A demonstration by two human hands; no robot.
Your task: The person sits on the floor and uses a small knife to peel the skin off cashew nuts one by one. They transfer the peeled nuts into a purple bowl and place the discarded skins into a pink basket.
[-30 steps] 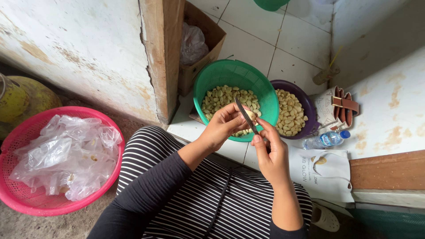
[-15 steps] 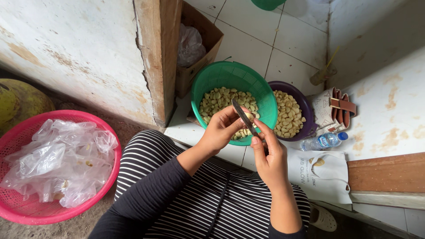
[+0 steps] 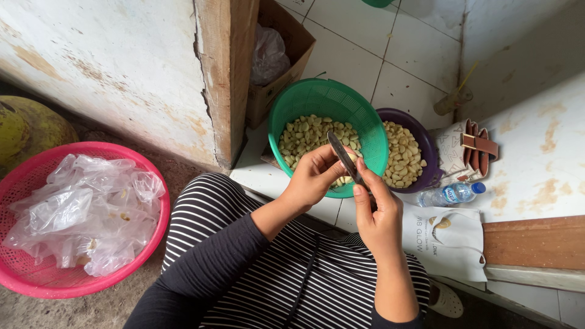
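Note:
My right hand point(image 3: 378, 213) grips a small knife point(image 3: 343, 157) whose dark blade points up and away over the green basket point(image 3: 372, 125). My left hand point(image 3: 314, 176) pinches a pale garlic clove point(image 3: 350, 158) against the blade, just above the basket's near rim. The green basket is filled with several pale peeled cloves point(image 3: 308, 137). A purple bowl point(image 3: 423, 143) right beside it holds more cloves. My striped sleeves and lap fill the lower middle.
A pink basket point(image 3: 24, 274) with crumpled clear plastic bags point(image 3: 85, 213) sits at the left on the ground. A cardboard box point(image 3: 292, 55) stands behind a wooden post point(image 3: 225, 73). A water bottle point(image 3: 454, 194), a white paper bag point(image 3: 448, 240) and a yellow-green gas cylinder point(image 3: 24, 128) lie around.
Both hands have stayed together over the green basket with the knife; the blade tilts slightly differently. The view has shifted a little.

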